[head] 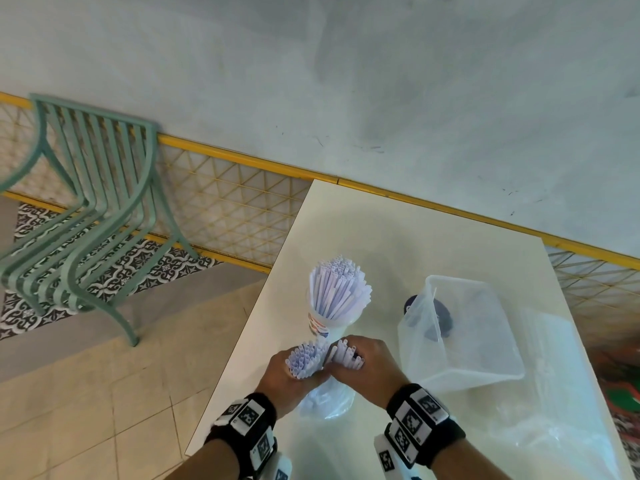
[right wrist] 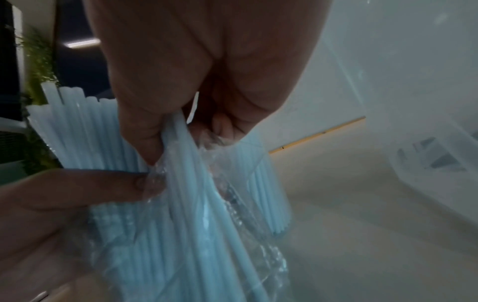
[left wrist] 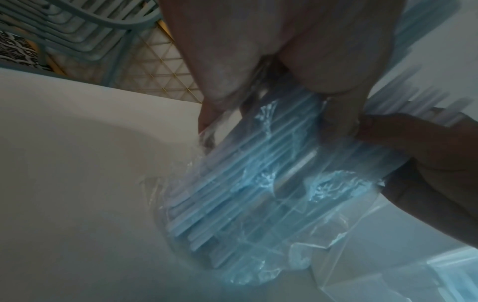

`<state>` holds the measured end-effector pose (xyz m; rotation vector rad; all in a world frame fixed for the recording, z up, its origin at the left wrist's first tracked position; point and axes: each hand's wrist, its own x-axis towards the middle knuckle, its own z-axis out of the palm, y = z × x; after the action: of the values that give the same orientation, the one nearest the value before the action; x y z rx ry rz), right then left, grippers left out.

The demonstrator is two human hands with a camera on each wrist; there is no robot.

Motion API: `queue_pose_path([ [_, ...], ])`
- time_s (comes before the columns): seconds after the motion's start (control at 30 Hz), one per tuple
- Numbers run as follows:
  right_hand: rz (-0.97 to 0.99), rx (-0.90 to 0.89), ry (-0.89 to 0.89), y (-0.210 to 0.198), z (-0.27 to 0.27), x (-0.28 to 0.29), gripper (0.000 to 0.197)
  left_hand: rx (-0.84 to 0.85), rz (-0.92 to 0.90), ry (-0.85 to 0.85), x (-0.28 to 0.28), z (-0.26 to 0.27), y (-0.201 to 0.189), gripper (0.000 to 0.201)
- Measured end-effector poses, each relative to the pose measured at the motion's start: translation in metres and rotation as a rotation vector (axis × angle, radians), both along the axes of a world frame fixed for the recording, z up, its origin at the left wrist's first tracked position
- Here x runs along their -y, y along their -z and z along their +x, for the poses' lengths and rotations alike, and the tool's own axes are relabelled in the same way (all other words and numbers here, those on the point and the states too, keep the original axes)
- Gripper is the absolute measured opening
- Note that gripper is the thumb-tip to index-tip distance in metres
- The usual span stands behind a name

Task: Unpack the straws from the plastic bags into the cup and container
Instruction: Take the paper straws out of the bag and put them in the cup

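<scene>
Left grip point(head: 282, 370) and right grip point(head: 363, 363) each clasp bagged straws point(head: 323, 355) above the bench point(head: 398, 237), beside the straw-filled cup point(head: 320, 322).

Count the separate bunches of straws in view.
2. One bunch stands upright in the cup mid-table. The other bunch, still partly in its plastic bag, is held by the left hand and right hand. More may be hidden.
</scene>
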<state>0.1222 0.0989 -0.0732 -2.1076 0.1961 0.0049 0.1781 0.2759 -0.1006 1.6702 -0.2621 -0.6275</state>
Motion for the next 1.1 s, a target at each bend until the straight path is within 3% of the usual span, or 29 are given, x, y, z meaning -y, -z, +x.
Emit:
queue_pose_path([
  [0.2, -0.094, 0.048, -0.059, -0.013, 0.005, 0.004, 0.035, 0.006, 0.041, 0.021, -0.002, 0.001, 0.003, 0.025],
  [0.33, -0.088, 0.071, -0.020, -0.029, 0.008, 0.005, 0.027, 0.009, 0.056, 0.015, -0.004, 0.002, 0.002, 0.019],
  [0.47, -0.109, 0.072, -0.015, -0.074, 0.019, 0.011, 0.026, -0.006, 0.046, 0.022, -0.004, 0.001, 0.001, 0.017],
  [0.53, -0.102, 0.131, 0.053, -0.104, 0.027, 0.019, 0.013, 0.008, 0.049, 0.022, -0.004, 0.001, 0.001, 0.014],
  [0.7, -0.182, 0.229, 0.152, -0.156, 0.061, 0.044, 0.010, 0.031, 0.053, 0.038, -0.004, 0.002, 0.002, 0.010],
  [1.0, -0.245, 0.177, 0.089, -0.156, 0.107, 0.039, 0.029, 0.058, 0.028, 0.047, -0.006, 0.002, 0.001, 0.017],
  [1.1, -0.238, 0.164, 0.052, -0.147, 0.110, 0.037, 0.018, 0.047, 0.027, 0.042, -0.006, 0.001, 0.002, 0.015],
])
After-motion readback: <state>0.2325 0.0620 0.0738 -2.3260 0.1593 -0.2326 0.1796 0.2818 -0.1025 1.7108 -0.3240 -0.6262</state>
